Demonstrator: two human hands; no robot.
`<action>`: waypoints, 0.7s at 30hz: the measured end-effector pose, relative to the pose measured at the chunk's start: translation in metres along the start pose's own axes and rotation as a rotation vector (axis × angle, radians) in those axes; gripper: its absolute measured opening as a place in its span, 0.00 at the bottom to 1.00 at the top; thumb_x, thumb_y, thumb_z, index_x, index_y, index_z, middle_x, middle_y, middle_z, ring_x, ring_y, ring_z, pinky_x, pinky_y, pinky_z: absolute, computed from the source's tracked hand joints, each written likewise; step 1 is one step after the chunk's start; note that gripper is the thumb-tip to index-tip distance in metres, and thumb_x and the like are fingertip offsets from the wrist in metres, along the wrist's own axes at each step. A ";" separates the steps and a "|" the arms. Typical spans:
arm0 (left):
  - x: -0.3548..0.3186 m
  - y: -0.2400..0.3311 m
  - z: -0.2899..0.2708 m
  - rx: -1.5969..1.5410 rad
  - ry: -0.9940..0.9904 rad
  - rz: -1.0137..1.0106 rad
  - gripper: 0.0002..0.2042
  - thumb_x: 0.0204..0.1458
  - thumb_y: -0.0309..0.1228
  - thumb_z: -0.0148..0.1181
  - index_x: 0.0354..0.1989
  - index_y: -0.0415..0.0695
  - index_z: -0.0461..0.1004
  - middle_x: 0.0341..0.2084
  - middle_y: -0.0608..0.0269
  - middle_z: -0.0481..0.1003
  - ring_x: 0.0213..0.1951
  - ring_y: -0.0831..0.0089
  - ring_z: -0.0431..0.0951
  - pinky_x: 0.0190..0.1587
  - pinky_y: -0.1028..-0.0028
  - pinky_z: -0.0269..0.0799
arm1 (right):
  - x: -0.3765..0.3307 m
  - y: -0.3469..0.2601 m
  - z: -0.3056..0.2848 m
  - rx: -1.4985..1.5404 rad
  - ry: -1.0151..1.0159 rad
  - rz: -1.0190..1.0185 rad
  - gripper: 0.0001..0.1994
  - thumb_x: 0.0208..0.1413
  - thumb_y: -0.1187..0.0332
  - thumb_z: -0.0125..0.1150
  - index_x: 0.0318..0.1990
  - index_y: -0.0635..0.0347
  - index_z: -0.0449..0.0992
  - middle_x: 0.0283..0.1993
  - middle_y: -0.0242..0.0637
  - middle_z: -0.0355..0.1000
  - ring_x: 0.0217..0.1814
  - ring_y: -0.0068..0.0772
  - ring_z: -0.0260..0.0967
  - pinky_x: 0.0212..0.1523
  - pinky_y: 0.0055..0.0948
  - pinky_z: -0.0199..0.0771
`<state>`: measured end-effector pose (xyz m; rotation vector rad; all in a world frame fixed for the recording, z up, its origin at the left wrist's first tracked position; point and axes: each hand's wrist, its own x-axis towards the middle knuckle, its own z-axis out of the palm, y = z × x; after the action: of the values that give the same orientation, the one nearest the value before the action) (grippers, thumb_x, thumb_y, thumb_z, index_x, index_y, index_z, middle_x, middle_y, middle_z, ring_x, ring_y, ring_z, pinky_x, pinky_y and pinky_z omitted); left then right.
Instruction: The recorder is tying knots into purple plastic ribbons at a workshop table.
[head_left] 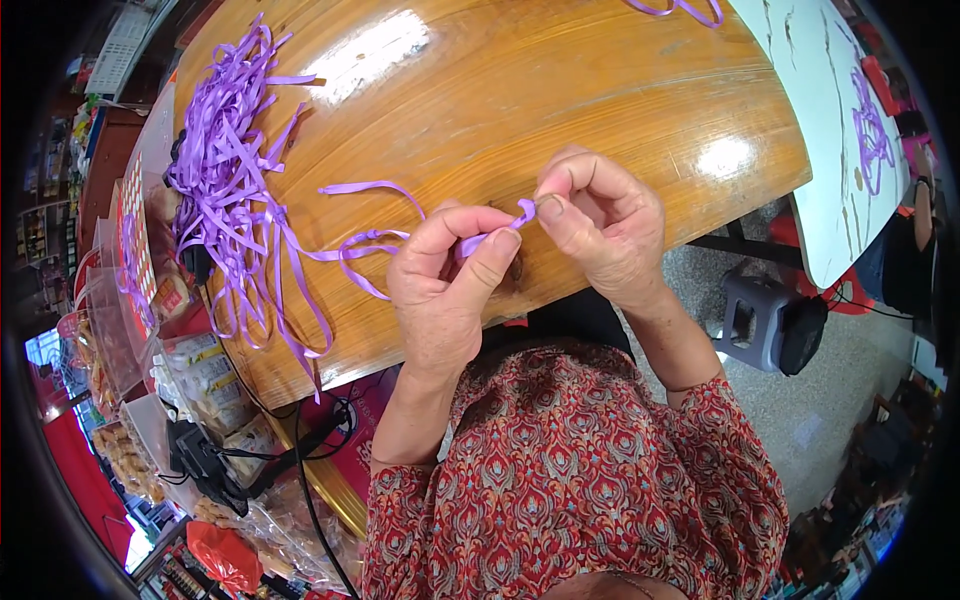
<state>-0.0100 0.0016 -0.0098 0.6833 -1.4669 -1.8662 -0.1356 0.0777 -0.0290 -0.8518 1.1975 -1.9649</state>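
My left hand [450, 275] pinches a narrow purple ribbon [475, 243] between thumb and forefinger, over the near edge of the table. Close beside it, my right hand [605, 225] pinches a small loop at the ribbon's end, thumb against forefinger. The ribbon runs from my left fingers leftward in loose loops across the wood. A big tangled heap of purple ribbons [225, 170] lies at the table's left side, some strands hanging over the near edge. Whether the small loop is knotted is hidden by my fingertips.
The glossy wooden table [600, 95] spans the front. A white marbled table [800, 120] adjoins at right, with more purple ribbon [873, 140] on it. Packaged goods [200, 380] and a black cable [305, 490] are at lower left. A grey stool [755, 320] stands on the floor at right.
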 end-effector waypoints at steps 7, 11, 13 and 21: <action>-0.001 0.001 -0.001 -0.026 -0.002 0.022 0.03 0.49 0.20 0.61 0.32 0.38 0.75 0.23 0.73 0.66 0.25 0.87 0.62 0.28 0.85 0.58 | 0.000 0.002 -0.002 0.068 0.015 0.020 0.03 0.53 0.78 0.57 0.34 0.65 0.70 0.34 0.33 0.66 0.37 0.21 0.61 0.39 0.20 0.63; -0.001 0.003 -0.002 -0.033 0.005 0.019 0.03 0.49 0.20 0.61 0.32 0.38 0.75 0.23 0.74 0.66 0.25 0.87 0.62 0.27 0.86 0.57 | 0.000 0.002 -0.002 0.089 0.017 0.013 0.03 0.53 0.79 0.57 0.35 0.65 0.70 0.34 0.33 0.66 0.37 0.21 0.61 0.40 0.20 0.63; -0.001 0.001 -0.002 -0.049 0.016 0.004 0.03 0.48 0.20 0.61 0.31 0.38 0.75 0.22 0.74 0.66 0.24 0.87 0.61 0.26 0.86 0.56 | 0.000 0.003 -0.003 0.079 0.014 0.015 0.03 0.53 0.79 0.56 0.35 0.65 0.70 0.34 0.33 0.66 0.37 0.21 0.61 0.40 0.20 0.63; -0.003 0.002 -0.007 -0.051 0.047 -0.003 0.03 0.48 0.21 0.62 0.31 0.39 0.75 0.22 0.74 0.65 0.22 0.88 0.60 0.24 0.86 0.54 | 0.009 -0.006 -0.019 -0.314 -0.006 -0.252 0.09 0.50 0.77 0.60 0.39 0.66 0.72 0.39 0.37 0.67 0.41 0.26 0.64 0.44 0.25 0.64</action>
<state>-0.0024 -0.0012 -0.0098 0.7004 -1.3848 -1.8708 -0.1572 0.0814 -0.0289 -1.2177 1.4805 -1.9942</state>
